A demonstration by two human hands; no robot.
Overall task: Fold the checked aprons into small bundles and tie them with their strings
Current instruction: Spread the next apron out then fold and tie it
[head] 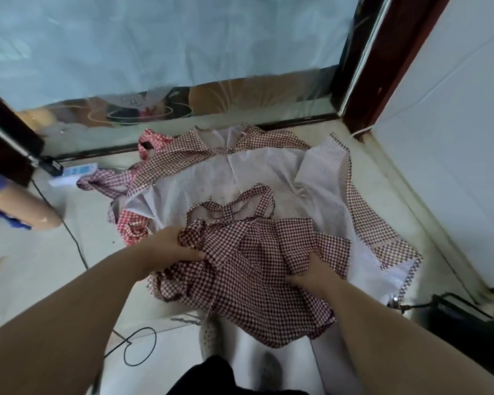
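A dark red checked apron lies crumpled in front of me on top of a larger apron spread white side up on the floor. Its strings loop loosely beyond it. My left hand grips a bunched fold at the apron's left edge. My right hand grips the cloth on its right side, fingers partly buried in the fabric. Brighter red checked aprons sit in a heap to the left, partly under the spread one.
A glass sliding door with a dark frame stands behind the aprons, and a white wall runs along the right. A power strip and black cables lie on the floor at left. Another person's arm reaches in at far left.
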